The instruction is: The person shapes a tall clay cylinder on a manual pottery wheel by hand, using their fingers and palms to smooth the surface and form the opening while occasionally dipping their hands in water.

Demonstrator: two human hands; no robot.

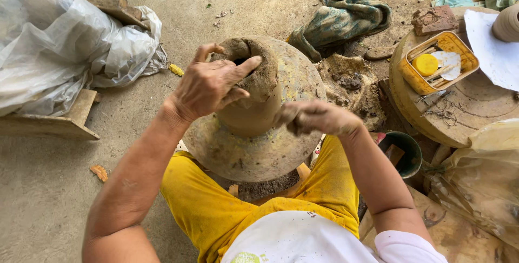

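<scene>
My white shirt (303,238) and my yellow pants (216,209) are closest, right under my eyes. I sit on the floor (48,187) with my knees on both sides of a round turning wheel (243,155). The wheel is muddy and brown.

A clay pot (254,106) stands in the middle of the wheel. Its top is rough and lumpy. My left hand (208,84) is on the top edge of the pot. My thumb goes inside the opening and my fingers lie on the outside, so this grip pinches the soft clay wall. My right hand (319,118) is down by the right side of the pot. It is covered in mud and curled up. It touches the pot's side, but I cannot tell if this grip has a bit of clay in it.

To my right is a round wooden bench (459,111). On it sits a yellow tray (439,60) with a yellow lid and some sticks inside. A white paper (494,52) lies just beside the tray. A dark green bucket (405,152) is near my right knee. A green cloth (343,17) lies crumpled on the floor past the wheel. On my left a big clear plastic bag (59,47) rests on a wooden board (54,125).
</scene>
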